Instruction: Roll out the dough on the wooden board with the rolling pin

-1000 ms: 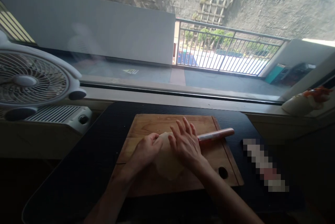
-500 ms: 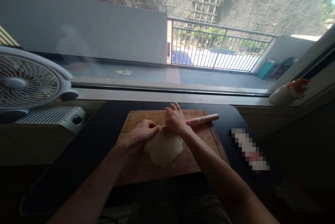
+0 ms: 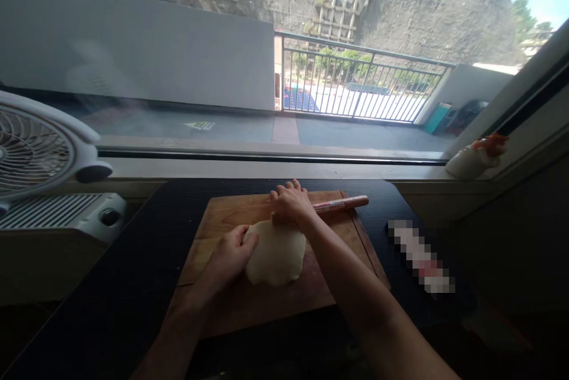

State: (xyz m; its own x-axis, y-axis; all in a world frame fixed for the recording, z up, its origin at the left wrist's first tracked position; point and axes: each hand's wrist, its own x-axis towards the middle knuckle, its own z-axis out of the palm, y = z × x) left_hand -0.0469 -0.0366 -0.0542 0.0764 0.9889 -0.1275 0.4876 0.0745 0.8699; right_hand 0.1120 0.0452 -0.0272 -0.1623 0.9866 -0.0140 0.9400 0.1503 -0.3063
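A pale, flattened round of dough (image 3: 276, 255) lies on a wooden cutting board (image 3: 240, 205). My left hand (image 3: 233, 246) is at the dough's left edge, its thumb on top and its fingers closed around the rim. A wooden rolling pin (image 3: 340, 204) with a printed label lies slantwise across the board, its left end at the dough's far edge. My right hand (image 3: 291, 202) rests palm down over the pin, its fingers stretched forward and apart. Part of the pin is hidden beneath that hand and wrist.
The board sits on a dark table (image 3: 146, 238) against a window sill (image 3: 213, 170). A blurred-out item (image 3: 420, 255) lies on the table at the right. At the left are a white fan (image 3: 35, 149) and a heater-like box (image 3: 66, 214). A white ornament (image 3: 471, 160) stands on the sill.
My left hand has moved left and nearer along the dough's edge, and the dough appears turned. My right hand has shifted slightly left over the pin. The whole view has swung a little.
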